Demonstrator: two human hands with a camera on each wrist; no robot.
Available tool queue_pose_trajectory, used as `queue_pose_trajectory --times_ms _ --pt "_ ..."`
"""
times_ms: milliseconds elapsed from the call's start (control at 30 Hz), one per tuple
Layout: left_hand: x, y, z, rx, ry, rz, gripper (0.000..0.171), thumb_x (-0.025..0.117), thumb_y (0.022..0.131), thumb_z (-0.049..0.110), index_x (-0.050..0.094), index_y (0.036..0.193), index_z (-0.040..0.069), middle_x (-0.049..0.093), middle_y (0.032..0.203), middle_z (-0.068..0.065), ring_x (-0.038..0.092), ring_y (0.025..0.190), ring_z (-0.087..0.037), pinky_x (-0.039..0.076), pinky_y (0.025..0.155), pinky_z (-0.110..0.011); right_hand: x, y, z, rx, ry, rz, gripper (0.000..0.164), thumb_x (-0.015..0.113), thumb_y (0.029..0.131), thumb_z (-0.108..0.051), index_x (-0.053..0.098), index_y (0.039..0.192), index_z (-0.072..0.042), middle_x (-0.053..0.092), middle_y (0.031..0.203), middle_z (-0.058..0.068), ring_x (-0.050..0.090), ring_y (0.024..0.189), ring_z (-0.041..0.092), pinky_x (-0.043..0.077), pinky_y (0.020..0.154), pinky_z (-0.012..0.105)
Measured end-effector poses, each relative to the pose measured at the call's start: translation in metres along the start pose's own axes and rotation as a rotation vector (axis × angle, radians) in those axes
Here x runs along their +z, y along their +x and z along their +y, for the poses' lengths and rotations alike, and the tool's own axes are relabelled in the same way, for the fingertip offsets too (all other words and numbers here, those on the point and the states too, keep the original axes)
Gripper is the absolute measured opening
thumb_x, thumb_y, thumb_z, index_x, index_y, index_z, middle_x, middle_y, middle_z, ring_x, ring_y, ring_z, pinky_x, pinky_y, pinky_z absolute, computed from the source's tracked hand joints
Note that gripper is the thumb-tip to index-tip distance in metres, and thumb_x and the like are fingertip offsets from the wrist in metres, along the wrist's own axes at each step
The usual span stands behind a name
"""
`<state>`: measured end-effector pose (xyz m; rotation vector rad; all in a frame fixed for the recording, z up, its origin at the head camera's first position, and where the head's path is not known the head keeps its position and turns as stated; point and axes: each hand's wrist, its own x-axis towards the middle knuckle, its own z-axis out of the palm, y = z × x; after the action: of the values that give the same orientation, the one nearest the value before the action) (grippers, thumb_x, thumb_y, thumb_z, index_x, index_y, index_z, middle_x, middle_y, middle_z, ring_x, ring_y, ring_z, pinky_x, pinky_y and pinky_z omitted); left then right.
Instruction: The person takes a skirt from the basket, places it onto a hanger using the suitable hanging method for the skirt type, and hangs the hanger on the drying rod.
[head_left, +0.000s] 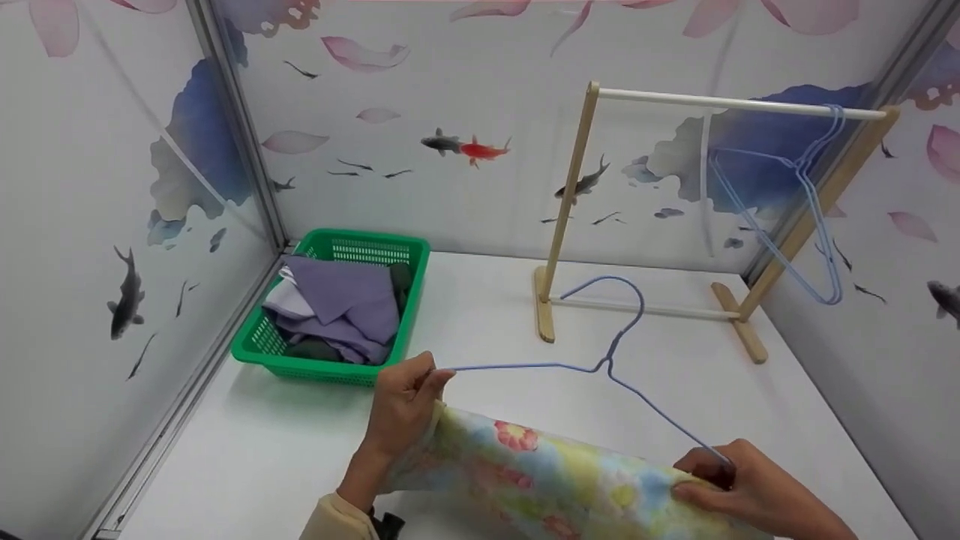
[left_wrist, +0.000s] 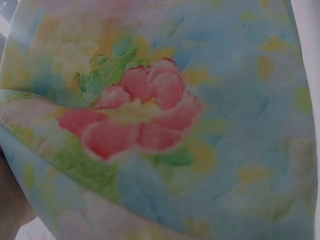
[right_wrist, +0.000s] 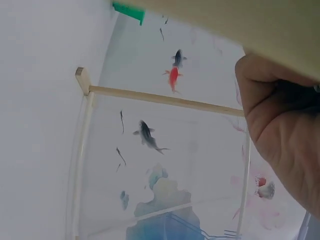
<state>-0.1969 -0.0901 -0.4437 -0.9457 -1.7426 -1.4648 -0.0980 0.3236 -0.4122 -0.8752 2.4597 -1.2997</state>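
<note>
One hanger (head_left: 609,360), flowered cloth (head_left: 562,465) clamped in left grip (head_left: 401,409), right grip (head_left: 742,484); not yet on rack (head_left: 720,102), clothes (head_left: 349,296) waiting in basket (head_left: 315,367)

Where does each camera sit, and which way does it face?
Head: head-worn, forward and down onto the held hanger; left hand, right hand, sleeve show.
Left wrist: worn there, facing the flowered cloth; skin, lower left.
Right wrist: worn there, facing the rack, turned sideways; right hand at right edge.
Head and right wrist share the rack and green basket.

The head view's bottom edge cuts off the floral cloth (head_left: 577,476), which hides the hanger (head_left: 609,361) lower down.
</note>
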Motion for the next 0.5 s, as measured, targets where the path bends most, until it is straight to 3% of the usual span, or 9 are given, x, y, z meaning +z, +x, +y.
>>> queue_pose_trajectory --times_ms 100,267,400,500 --pt "0.0 0.0 0.002 -0.062 -0.008 -0.018 0.032 0.065 0.083 0.005 0.044 0.062 0.017 0.038 0.053 0.009 0.036 0.044 -0.002 0.027 0.039 -0.017 0.0 -0.002 -0.001 -0.001 -0.003 0.05 0.013 0.06 0.088 -0.005 0.067 0.094 -0.014 0.06 0.069 -0.004 0.049 0.055 0.006 0.036 0.042 0.021" --pt "0.002 0.004 0.009 -0.174 -0.013 -0.046 0.027 0.067 0.084 0.008 0.048 0.069 0.02 0.043 0.059 0.009 0.042 0.048 -0.006 0.035 0.04 -0.02 -0.004 -0.009 -0.01 0.086 -0.015 0.122 0.009 0.06 0.089 -0.009 0.067 0.094 -0.012 0.063 0.072 0.0 0.055 0.058 0.013 0.042 0.047 0.025" --pt "0.0 0.013 0.02 -0.274 0.041 -0.082 0.009 0.063 0.088 0.012 0.056 0.087 0.018 0.056 0.075 0.008 0.051 0.06 -0.008 0.044 0.05 -0.024 -0.01 -0.013 -0.016 0.12 -0.083 0.18 0.008 0.061 0.089 -0.011 0.066 0.094 -0.013 0.063 0.073 -0.001 0.056 0.06 0.014 0.043 0.049 0.026" --pt "-0.006 0.018 0.03 -0.361 0.081 -0.089 0.013 0.057 0.091 0.01 0.056 0.104 0.013 0.061 0.085 0.002 0.055 0.067 -0.011 0.046 0.057 -0.027 -0.014 -0.017 -0.017 0.12 -0.135 0.238 0.008 0.061 0.088 -0.01 0.066 0.093 -0.014 0.062 0.07 -0.002 0.055 0.057 0.012 0.042 0.046 0.025"
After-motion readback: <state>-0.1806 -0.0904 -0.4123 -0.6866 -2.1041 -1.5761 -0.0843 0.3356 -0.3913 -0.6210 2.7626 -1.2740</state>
